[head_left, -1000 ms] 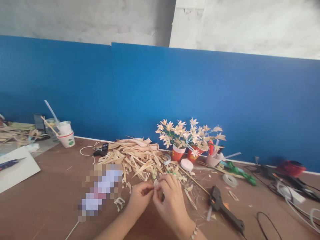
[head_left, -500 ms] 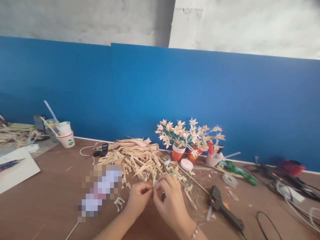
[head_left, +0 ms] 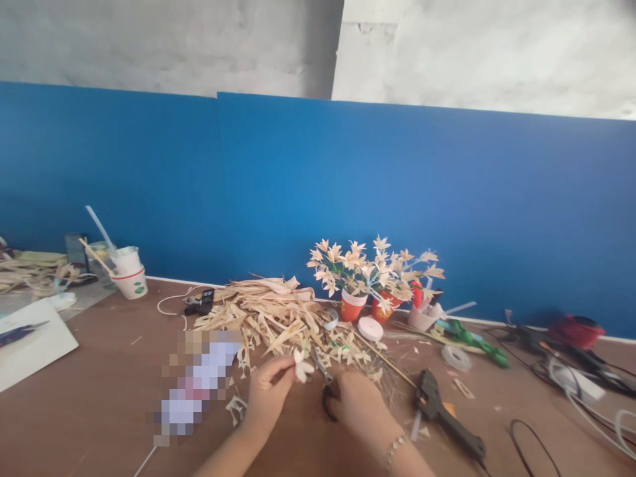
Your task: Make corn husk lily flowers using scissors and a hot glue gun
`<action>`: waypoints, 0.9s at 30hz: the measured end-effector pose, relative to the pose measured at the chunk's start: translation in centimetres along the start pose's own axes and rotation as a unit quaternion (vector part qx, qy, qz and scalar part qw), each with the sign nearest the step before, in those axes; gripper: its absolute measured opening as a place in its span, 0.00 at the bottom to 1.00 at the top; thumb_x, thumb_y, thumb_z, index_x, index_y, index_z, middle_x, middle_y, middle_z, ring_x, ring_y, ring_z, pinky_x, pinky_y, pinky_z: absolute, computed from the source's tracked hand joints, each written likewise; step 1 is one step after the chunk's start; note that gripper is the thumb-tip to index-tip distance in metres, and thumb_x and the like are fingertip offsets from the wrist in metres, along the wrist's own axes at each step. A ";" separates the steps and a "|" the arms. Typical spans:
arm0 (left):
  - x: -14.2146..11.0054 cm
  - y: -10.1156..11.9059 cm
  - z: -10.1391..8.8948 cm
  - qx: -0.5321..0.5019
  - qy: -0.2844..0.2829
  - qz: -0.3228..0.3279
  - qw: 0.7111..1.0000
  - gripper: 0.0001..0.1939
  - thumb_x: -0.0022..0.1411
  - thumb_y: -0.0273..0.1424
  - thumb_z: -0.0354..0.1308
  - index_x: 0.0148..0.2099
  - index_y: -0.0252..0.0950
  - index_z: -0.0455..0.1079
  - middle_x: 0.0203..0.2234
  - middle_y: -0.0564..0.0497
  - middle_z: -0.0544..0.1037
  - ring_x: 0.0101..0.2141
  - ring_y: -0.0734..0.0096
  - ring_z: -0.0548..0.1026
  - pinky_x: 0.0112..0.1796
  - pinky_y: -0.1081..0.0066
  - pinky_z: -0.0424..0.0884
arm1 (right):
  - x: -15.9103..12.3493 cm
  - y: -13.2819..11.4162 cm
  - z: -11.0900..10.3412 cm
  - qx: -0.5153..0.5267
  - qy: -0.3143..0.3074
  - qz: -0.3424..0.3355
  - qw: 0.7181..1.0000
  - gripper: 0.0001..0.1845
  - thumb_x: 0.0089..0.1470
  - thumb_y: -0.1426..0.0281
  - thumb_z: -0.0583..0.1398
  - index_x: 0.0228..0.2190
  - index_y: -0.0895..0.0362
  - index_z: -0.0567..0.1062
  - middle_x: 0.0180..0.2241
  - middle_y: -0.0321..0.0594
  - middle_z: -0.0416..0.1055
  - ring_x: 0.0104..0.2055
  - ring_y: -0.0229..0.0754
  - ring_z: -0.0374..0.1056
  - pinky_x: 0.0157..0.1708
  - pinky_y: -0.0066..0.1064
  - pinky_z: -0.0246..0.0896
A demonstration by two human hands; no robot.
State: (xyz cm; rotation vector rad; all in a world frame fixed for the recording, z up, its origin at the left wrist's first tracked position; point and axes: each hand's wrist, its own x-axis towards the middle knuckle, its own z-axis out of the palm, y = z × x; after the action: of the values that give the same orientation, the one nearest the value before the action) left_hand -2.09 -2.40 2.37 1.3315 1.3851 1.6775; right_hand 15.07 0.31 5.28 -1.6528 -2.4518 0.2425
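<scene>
Between the thumb and fingers of my left hand (head_left: 271, 387) is a small pale flower (head_left: 302, 366) with several petals, made of a husk-like material. My right hand (head_left: 358, 401) is at the black handle of a pair of scissors (head_left: 328, 403), its fingers curled at the loops and partly hidden. The scissor blades point away from me toward the scraps. Just beyond both hands lies a heap of dried husk strips (head_left: 278, 315), with small cut pieces along its near edge.
Behind the heap stand red cups (head_left: 354, 306) holding pale flowers (head_left: 380, 265). A roll of white tape (head_left: 370, 328) lies in front of them. A glue gun (head_left: 444, 417) and cables (head_left: 571, 384) are on the right. At left is a white cup (head_left: 132, 285); a blue partition (head_left: 298, 179) runs behind.
My hands have moved apart. The flower now shows in my left hand, and my right hand has shifted to the right, down to the scissors' handle.
</scene>
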 end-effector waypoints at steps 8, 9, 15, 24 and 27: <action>0.1 0.1 0.3 -0.062 -0.013 -0.050 0.997 0.06 0.47 0.31 0.60 0.27 0.34 0.75 0.27 0.48 0.80 0.23 0.68 0.76 0.27 0.71 0.74 | 0.3 -0.4 0.8 -0.078 0.014 0.019 0.997 0.23 0.37 0.84 0.54 0.38 0.58 0.72 0.33 0.51 0.74 0.35 0.49 0.71 0.30 0.31 0.61; 0.1 0.0 0.4 -0.069 -0.012 -0.061 0.996 0.06 0.47 0.31 0.60 0.27 0.34 0.74 0.27 0.48 0.80 0.21 0.69 0.75 0.24 0.72 0.73 | 0.3 -0.4 0.6 -0.073 -0.012 0.030 0.997 0.24 0.38 0.84 0.54 0.39 0.59 0.72 0.33 0.51 0.75 0.36 0.49 0.71 0.31 0.32 0.61; 0.1 -0.7 0.3 -0.086 -0.003 -0.093 0.992 0.04 0.48 0.30 0.59 0.27 0.34 0.71 0.26 0.49 0.77 0.18 0.73 0.72 0.14 0.78 0.64 | 0.7 0.0 -0.5 -0.027 -0.081 0.066 0.994 0.20 0.41 0.81 0.54 0.39 0.59 0.71 0.35 0.49 0.74 0.39 0.49 0.70 0.35 0.31 0.58; 0.5 -1.4 -0.1 -0.059 0.050 -0.012 0.997 0.03 0.48 0.28 0.60 0.28 0.35 0.72 0.32 0.48 0.75 0.34 0.65 0.73 0.33 0.72 0.71 | 1.0 3.0 -1.0 0.110 -0.099 0.061 0.987 0.13 0.40 0.72 0.59 0.33 0.54 0.73 0.32 0.39 0.74 0.35 0.43 0.68 0.31 0.26 0.54; 0.6 -1.6 -0.1 -0.059 0.073 -0.024 0.995 0.05 0.48 0.31 0.61 0.29 0.34 0.73 0.33 0.47 0.75 0.35 0.65 0.73 0.34 0.71 0.70 | 1.1 3.6 -1.4 0.170 -0.123 0.072 0.975 0.14 0.35 0.67 0.64 0.29 0.54 0.71 0.28 0.36 0.72 0.30 0.40 0.66 0.27 0.25 0.51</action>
State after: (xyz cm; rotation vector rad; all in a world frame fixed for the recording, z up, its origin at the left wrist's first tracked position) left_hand -2.68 -1.43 1.07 1.1199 1.3643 1.8259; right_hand 18.21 2.67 5.88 -1.7292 -2.2837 0.8833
